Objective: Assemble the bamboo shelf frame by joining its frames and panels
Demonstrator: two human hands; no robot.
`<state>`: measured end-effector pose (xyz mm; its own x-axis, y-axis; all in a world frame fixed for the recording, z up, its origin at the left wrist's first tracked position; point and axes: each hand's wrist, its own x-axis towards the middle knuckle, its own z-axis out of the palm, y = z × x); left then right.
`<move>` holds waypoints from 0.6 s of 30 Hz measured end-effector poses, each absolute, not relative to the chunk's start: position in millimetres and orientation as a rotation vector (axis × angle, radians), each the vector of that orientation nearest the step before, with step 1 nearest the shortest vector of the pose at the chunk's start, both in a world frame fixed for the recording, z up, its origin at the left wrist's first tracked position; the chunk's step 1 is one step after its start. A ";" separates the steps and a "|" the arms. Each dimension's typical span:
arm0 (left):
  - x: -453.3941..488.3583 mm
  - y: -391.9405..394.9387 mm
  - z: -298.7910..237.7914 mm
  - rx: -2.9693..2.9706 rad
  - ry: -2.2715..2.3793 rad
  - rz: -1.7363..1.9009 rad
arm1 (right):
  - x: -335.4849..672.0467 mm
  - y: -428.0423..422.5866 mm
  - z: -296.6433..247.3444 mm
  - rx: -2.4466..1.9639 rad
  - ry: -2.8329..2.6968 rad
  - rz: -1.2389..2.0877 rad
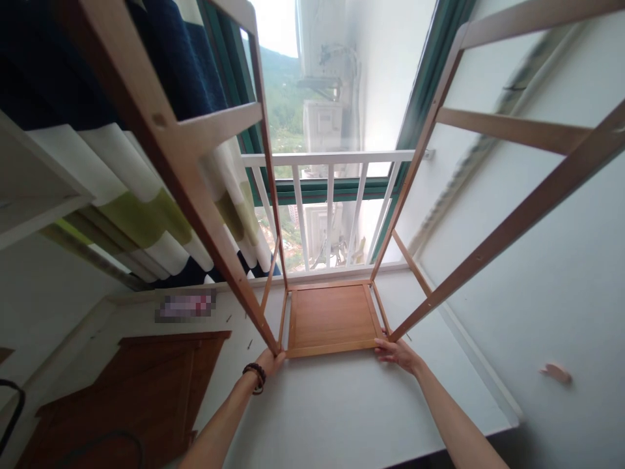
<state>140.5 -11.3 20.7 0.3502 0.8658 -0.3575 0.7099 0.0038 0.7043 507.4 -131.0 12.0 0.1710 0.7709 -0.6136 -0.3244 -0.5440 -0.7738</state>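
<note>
A wooden shelf unit, partly assembled, stands on the white ledge in front of the window. Its flat shelf panel [332, 316] joins two ladder-like sides, the left side frame [195, 215] and the right side frame [469, 277]. At the panel's near left corner, my left hand [272, 360] with a dark beaded bracelet [256, 378] is closed round the foot of the post; its fingers are partly hidden. My right hand [398, 354] grips the near right corner, fingers on the panel's front edge beside the right post.
Loose brown wooden panels [146, 384] lie at the left, near a blurred packet [185, 306] and several small screw-like pieces [250, 344]. Curtains [161, 221] hang at the left. A white railing [332, 157] crosses the window. A pinkish hook [556, 372] is on the right wall.
</note>
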 end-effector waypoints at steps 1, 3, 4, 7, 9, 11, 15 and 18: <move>139.0 -11.1 21.3 1.729 1.382 0.225 | 504.0 -130.4 11.8 -1.557 -0.418 1.500; 136.2 -11.7 21.7 1.668 1.352 0.196 | 497.0 -128.0 8.8 -1.609 -0.388 1.393; 135.0 -12.4 21.7 1.626 1.340 0.171 | 493.6 -126.6 6.1 -1.640 -0.378 1.329; 131.4 -15.4 20.6 1.516 1.306 0.144 | 485.4 -123.8 -3.4 -1.683 -0.370 1.184; 129.7 -17.4 19.0 1.502 1.294 0.179 | 482.3 -123.6 -8.3 -1.676 -0.376 1.150; 129.0 -18.6 16.7 1.525 1.313 0.215 | 480.9 -124.2 -10.6 -1.671 -0.382 1.134; 128.9 -17.0 12.0 1.601 1.364 0.215 | 477.9 -125.1 -8.2 -1.699 -0.376 1.112; 128.0 -14.3 10.9 1.664 1.343 0.195 | 473.1 -125.1 -4.5 -1.712 -0.361 1.110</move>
<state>128.0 -14.3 10.9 0.3828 0.8251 -0.4156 0.6728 0.0593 0.7375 473.1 -125.1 -4.5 0.5305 0.6829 -0.5022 -0.2566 -0.4353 -0.8629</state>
